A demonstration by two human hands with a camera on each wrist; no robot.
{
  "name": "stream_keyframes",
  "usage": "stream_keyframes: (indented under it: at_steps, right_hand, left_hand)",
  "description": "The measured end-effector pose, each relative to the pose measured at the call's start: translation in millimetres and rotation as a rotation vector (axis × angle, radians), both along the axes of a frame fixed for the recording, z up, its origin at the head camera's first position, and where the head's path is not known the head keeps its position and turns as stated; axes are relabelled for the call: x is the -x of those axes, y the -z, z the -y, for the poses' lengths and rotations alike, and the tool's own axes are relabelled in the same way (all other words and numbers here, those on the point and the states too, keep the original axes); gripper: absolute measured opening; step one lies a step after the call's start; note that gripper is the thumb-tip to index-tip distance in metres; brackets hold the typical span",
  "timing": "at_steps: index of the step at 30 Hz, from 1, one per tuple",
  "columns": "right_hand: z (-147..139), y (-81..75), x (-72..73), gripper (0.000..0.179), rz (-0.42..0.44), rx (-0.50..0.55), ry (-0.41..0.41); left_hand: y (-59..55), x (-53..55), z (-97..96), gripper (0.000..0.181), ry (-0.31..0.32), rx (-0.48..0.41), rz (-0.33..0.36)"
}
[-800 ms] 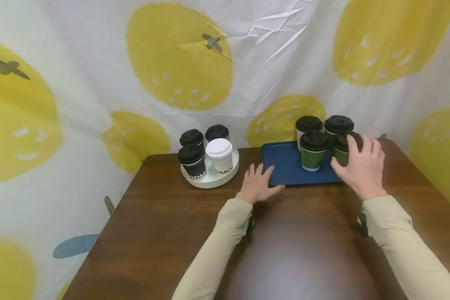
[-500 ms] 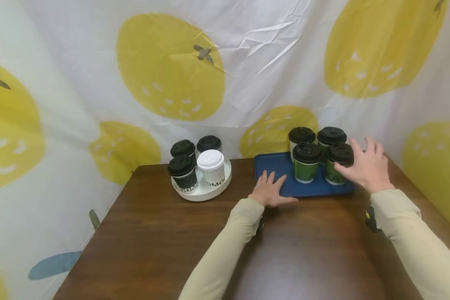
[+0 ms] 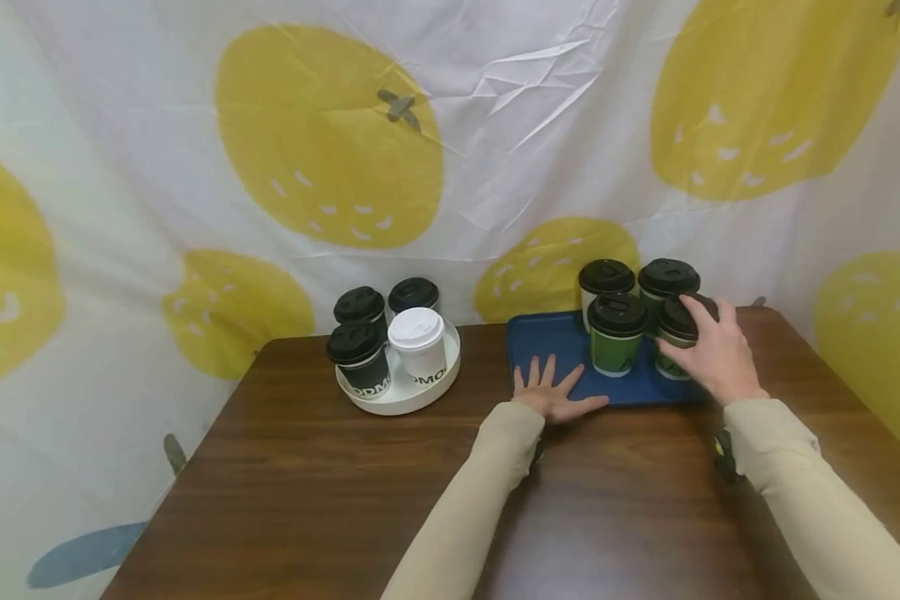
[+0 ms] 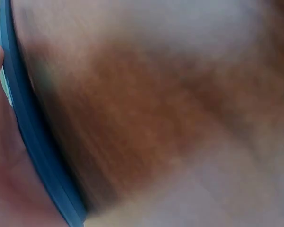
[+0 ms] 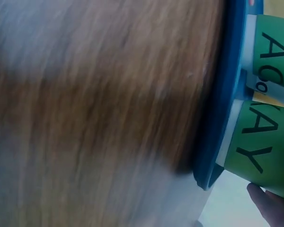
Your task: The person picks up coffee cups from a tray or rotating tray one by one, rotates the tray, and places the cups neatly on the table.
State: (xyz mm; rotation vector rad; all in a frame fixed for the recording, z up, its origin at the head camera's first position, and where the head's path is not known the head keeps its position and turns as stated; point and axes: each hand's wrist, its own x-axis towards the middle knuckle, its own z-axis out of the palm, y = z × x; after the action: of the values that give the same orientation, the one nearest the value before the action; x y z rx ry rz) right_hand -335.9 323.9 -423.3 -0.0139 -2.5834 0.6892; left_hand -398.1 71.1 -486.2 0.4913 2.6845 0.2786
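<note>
A green paper cup with a black lid (image 3: 671,360) stands at the front right of the blue tray (image 3: 528,333). My right hand (image 3: 723,354) is at its right side, thumb across the front and fingers curled by the lid; in the right wrist view, fingertips (image 5: 267,203) meet the green wall of that cup (image 5: 260,146). Beside it on the tray stands another green cup (image 3: 615,350), with two more lidded cups (image 3: 606,279) behind. My left hand (image 3: 551,396) lies with spread fingers over the tray's front left; its thumb shows past the rim (image 4: 33,127) in the left wrist view.
A round white tray (image 3: 397,404) further left holds several cups: black-lidded ones (image 3: 356,346) and one white-lidded cup (image 3: 423,358). Both trays sit on a brown wooden table (image 3: 307,483). A fruit-patterned curtain (image 3: 330,133) hangs behind it.
The right hand drew off the front right cup, then came back to it. My left hand moved right, further over the blue tray. The head view shifted slightly.
</note>
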Motion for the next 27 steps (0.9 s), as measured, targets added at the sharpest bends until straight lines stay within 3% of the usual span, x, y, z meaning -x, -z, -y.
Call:
stream_keyframes:
  at_steps: [8, 14, 22, 27]
  right_hand:
    - [-1.1, -3.9, -8.2, 0.078, 0.039, 0.0, 0.022]
    - [2.3, -5.5, -19.5, 0.077, -0.017, -0.003, 0.022]
    - [-0.9, -9.6, -55.5, 0.078, -0.182, 0.034, 0.052]
    - [-13.3, -9.2, -83.2, 0.081, -0.209, 0.013, 0.064]
  left_hand:
    - [3.2, 0.5, -10.9, 0.086, 0.01, -0.005, 0.011]
    - [1.7, 3.0, -12.0, 0.087, 0.021, 0.004, -0.003]
    - [1.6, 2.4, -8.4, 0.089, 0.016, 0.009, -0.011]
    - [1.1, 1.1, -6.8, 0.089, 0.015, 0.005, -0.012]
